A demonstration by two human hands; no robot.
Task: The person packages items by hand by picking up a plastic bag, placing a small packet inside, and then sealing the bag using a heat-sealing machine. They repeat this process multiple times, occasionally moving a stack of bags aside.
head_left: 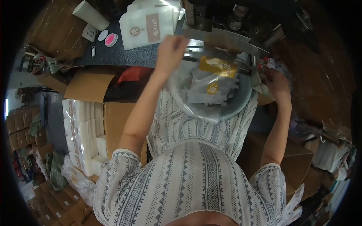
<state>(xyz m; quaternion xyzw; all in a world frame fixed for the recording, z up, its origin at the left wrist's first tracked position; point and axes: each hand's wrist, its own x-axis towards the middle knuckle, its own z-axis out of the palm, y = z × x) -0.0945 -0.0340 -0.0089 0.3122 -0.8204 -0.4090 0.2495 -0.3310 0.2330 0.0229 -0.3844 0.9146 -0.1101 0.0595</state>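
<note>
My left hand [171, 54] is raised at the left end of the metal machine [226, 37], beside a stack of frosted printed pouches [139, 32]. Its fingers are curled together and slightly blurred; what they pinch, if anything, is too small to name. Over on the right, my right hand [278, 87] has its fingers bent inward next to a pale strip of film [259, 80] and a heap of colourful scraps [272, 64]. Whatever is in those fingers is hidden. Between the hands, clear plastic bags with a gold label [213, 88] lie in a round basin [241, 107] on my lap.
A blue-grey cloth [139, 57] covers the bench, where a white cup [90, 15] lies tilted near a round pink pad [111, 40]. Below stands an open cardboard box [88, 84] beside stacked white packs [81, 132]. More cartons [60, 207] fill the floor at left.
</note>
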